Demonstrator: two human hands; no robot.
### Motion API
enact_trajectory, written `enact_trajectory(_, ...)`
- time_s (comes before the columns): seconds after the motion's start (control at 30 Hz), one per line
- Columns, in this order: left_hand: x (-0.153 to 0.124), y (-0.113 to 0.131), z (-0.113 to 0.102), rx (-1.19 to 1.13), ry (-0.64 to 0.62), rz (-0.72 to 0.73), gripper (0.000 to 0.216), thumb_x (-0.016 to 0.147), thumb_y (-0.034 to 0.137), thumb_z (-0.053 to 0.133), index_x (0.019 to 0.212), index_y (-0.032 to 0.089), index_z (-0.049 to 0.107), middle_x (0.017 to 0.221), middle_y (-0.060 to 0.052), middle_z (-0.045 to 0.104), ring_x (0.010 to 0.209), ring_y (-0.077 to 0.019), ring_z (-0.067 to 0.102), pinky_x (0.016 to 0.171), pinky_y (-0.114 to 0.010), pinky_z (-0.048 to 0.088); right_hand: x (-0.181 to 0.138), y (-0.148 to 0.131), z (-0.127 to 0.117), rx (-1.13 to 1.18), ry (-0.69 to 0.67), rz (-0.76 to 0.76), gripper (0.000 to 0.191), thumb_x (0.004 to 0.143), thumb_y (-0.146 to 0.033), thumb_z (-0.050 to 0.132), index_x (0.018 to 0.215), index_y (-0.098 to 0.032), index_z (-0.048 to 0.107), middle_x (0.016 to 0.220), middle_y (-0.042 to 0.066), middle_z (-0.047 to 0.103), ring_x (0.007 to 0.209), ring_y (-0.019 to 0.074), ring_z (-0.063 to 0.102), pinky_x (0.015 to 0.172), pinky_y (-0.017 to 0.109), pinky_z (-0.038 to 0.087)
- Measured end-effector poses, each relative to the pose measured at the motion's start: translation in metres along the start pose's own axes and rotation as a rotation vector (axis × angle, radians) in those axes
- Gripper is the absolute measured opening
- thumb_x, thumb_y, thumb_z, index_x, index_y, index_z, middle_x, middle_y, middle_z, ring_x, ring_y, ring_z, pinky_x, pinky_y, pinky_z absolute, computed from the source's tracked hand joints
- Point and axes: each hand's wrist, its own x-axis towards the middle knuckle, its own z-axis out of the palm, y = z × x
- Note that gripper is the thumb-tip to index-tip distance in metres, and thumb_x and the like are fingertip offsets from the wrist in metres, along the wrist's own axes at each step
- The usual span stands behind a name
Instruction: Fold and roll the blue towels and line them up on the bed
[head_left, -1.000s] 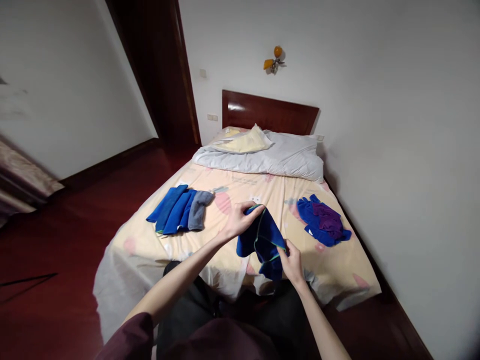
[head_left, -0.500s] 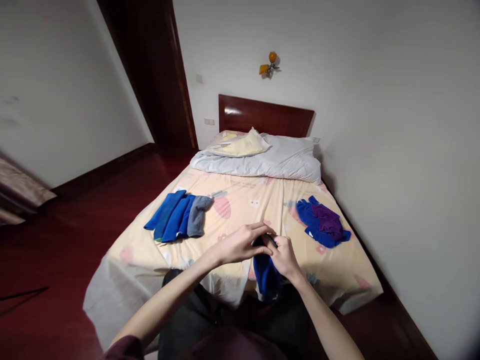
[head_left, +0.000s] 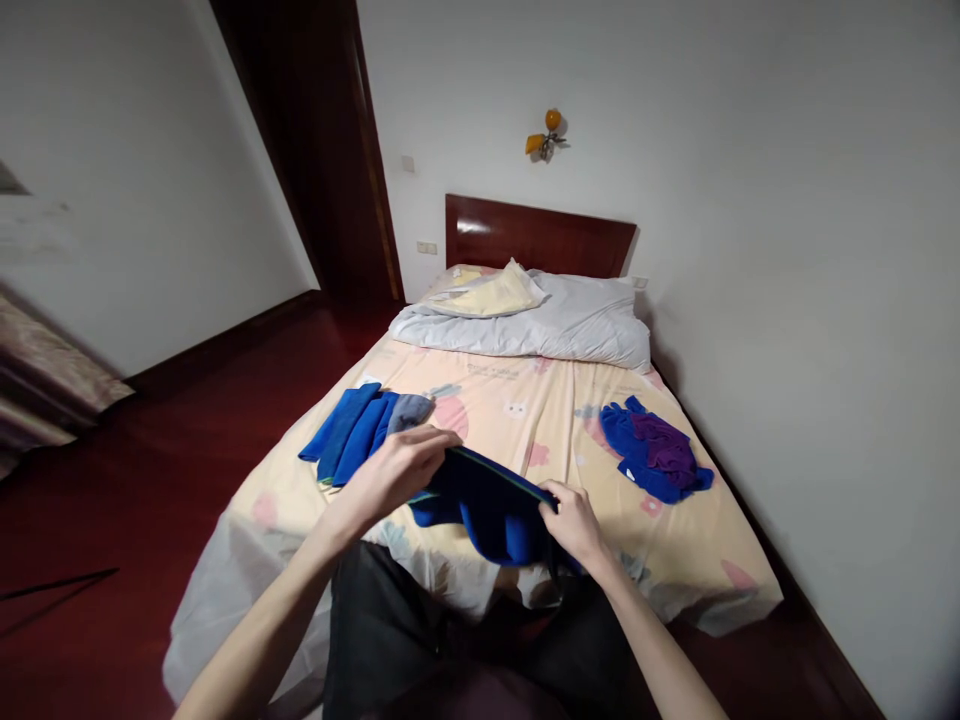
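Observation:
A dark blue cloth with a green edge (head_left: 487,505) hangs stretched between my two hands above the foot of the bed (head_left: 525,420). My left hand (head_left: 397,470) pinches its left end, fingers closed. Its right end is gripped by my right hand (head_left: 574,520). A row of folded blue cloths and one grey cloth (head_left: 364,425) lies on the bed just beyond my left hand. A loose heap of blue and purple cloths (head_left: 660,455) lies to the right.
A grey duvet (head_left: 555,320) and a yellow pillow (head_left: 491,290) lie at the wooden headboard (head_left: 540,235). A white wall runs close along the bed's right side. Dark red floor and a dark doorway (head_left: 330,150) are on the left.
My hands came together over the bunched cloth, then drew apart sideways. The cloth now spans level between them, with my left hand further left near the folded row.

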Motion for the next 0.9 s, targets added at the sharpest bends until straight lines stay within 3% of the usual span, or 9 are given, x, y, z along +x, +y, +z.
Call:
enact_trajectory(0.2, -0.003, -0.021, -0.042, 0.206, 0.318, -0.146, 0.029, 0.099, 0.024, 0.048, 0.101, 0.025, 0.077, 0.109, 0.000, 0.080, 0.100, -0.0187, 0.077, 0.096, -0.030, 0.060, -0.005, 0.069, -0.018, -0.144, 0.105, 0.104, 0.031, 0.080, -0.016, 0.047, 0.086, -0.019, 0.077, 0.081, 0.008, 0.079, 0.071, 0.0223, 0.073, 0.072, 0.029, 0.055)
enact_trajectory(0.3, -0.007, -0.028, -0.049, 0.239, 0.358, -0.161, 0.026, 0.100, 0.026, 0.051, 0.100, 0.024, 0.077, 0.109, 0.000, 0.080, 0.098, -0.0206, 0.078, 0.092, -0.034, 0.063, -0.015, 0.090, -0.022, -0.140, 0.097, 0.132, 0.030, 0.083, -0.020, 0.048, 0.091, -0.019, 0.077, 0.084, 0.008, 0.079, 0.068, 0.0206, 0.072, 0.071, 0.028, 0.055)
enact_trajectory(0.5, -0.010, -0.040, -0.054, 0.297, 0.417, -0.177, 0.030, 0.098, 0.021, 0.049, 0.098, 0.031, 0.078, 0.099, 0.004, 0.080, 0.090, -0.0198, 0.079, 0.084, -0.033, 0.065, -0.027, 0.116, -0.028, -0.153, 0.068, 0.167, 0.032, 0.084, -0.021, 0.047, 0.100, -0.021, 0.076, 0.096, 0.009, 0.081, 0.082, 0.0236, 0.077, 0.078, 0.031, 0.057)
enact_trajectory(0.67, -0.020, -0.067, -0.064, 0.363, 0.506, -0.289, 0.029, 0.097, 0.024, 0.050, 0.095, 0.028, 0.078, 0.097, 0.000, 0.081, 0.090, -0.0215, 0.078, 0.084, -0.034, 0.062, -0.038, 0.133, -0.057, -0.073, 0.016, 0.187, 0.030, 0.090, -0.038, 0.053, 0.096, -0.020, 0.077, 0.094, 0.011, 0.081, 0.089, 0.0279, 0.078, 0.079, 0.035, 0.059)
enact_trajectory(0.73, -0.026, -0.076, -0.069, 0.366, 0.456, -0.373, 0.029, 0.097, 0.028, 0.049, 0.096, 0.024, 0.078, 0.100, -0.001, 0.080, 0.093, -0.0224, 0.077, 0.089, -0.034, 0.059, -0.043, 0.135, -0.074, -0.061, -0.011, 0.192, 0.032, 0.090, -0.041, 0.055, 0.095, -0.019, 0.078, 0.092, 0.012, 0.081, 0.082, 0.0279, 0.078, 0.075, 0.036, 0.060)
enact_trajectory(0.8, -0.031, -0.081, -0.074, 0.366, 0.330, -0.473, 0.031, 0.098, 0.031, 0.048, 0.099, 0.023, 0.077, 0.104, -0.003, 0.080, 0.097, -0.0226, 0.076, 0.092, -0.033, 0.056, -0.046, 0.135, -0.091, -0.048, -0.039, 0.194, 0.033, 0.090, -0.042, 0.057, 0.095, -0.019, 0.080, 0.091, 0.013, 0.081, 0.076, 0.0276, 0.077, 0.071, 0.036, 0.060)
enact_trajectory(0.9, -0.034, -0.084, -0.081, 0.424, 0.118, -0.603, 0.031, 0.096, 0.038, 0.051, 0.097, 0.024, 0.078, 0.104, -0.002, 0.080, 0.093, -0.0221, 0.074, 0.082, -0.028, 0.052, -0.044, 0.134, -0.115, -0.063, -0.013, 0.189, 0.033, 0.087, -0.044, 0.062, 0.092, -0.019, 0.082, 0.093, 0.013, 0.082, 0.077, 0.0286, 0.077, 0.072, 0.037, 0.062)
